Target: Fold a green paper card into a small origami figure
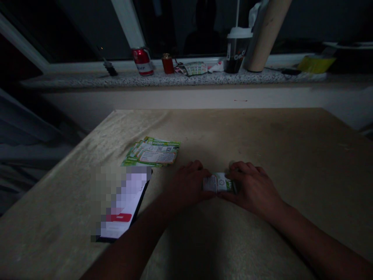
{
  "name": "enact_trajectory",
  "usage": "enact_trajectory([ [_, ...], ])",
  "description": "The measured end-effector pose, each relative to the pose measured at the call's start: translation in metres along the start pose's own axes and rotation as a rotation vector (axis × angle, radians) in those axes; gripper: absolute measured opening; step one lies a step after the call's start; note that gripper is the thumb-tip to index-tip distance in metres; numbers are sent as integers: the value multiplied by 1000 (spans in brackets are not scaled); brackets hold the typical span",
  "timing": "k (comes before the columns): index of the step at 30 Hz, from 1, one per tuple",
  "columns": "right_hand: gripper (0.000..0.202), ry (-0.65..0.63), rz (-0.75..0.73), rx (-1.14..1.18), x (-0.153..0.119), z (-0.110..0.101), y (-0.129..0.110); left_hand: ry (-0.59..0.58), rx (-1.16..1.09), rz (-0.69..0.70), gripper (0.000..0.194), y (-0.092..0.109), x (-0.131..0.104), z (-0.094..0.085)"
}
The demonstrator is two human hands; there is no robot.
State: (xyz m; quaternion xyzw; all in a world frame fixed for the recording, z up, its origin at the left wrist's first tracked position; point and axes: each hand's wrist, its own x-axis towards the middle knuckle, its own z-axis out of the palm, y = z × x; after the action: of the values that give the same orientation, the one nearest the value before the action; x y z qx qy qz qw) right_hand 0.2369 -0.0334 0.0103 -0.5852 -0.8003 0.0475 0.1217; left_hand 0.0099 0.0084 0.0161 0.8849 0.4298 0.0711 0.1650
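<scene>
Between my two hands a small folded flyer (220, 182), white and green with print on it, lies low over the table (276, 136). My left hand (189, 182) grips its left end, with the thumb along the near edge and the fingers curled at the far side. At the right end, my right hand (253, 187) pinches the paper in the same way. A fanned stack of green and white flyers (159, 153) rests beyond and to the left of my left hand. Part of the folded paper is covered by my fingers.
A lit phone (119, 223), partly blurred out, lies left of my left forearm. Along the granite windowsill (163, 81) stand a red can (142, 64), a small red container (167, 65), a crumpled wrapper (194, 69), a lidded cup (234, 54) and a cardboard tube (266, 37).
</scene>
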Motion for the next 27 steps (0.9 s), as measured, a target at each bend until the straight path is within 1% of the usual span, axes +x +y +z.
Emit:
enact_trajectory([
  [5, 40, -7, -31, 26, -2, 0, 8, -38, -40, -20, 53, -8, 0, -5],
  [8, 37, -51, -50, 70, -1, 0, 15, -83, -67, -29, 55, -12, -1, -12],
  [12, 41, -120, -71, 118, 0, -3, 23, -111, -94, -34, 53, -15, -2, -19],
  [15, 42, -165, -93, 148, 1, -6, 30, -107, -95, -37, 54, -15, -2, -20],
  [19, 50, -213, -129, 202, 2, -9, 37, -82, -108, -17, 55, -17, -2, -16],
  [22, 49, -176, -108, 214, 4, -5, 34, -74, -106, 1, 57, -19, -2, -14],
  [24, 37, -90, -48, 207, 5, 0, 26, -68, -109, -1, 56, -18, -2, -14],
  [27, 41, -22, -3, 153, 5, 6, 14, -76, -113, -37, 57, -16, -3, -15],
])
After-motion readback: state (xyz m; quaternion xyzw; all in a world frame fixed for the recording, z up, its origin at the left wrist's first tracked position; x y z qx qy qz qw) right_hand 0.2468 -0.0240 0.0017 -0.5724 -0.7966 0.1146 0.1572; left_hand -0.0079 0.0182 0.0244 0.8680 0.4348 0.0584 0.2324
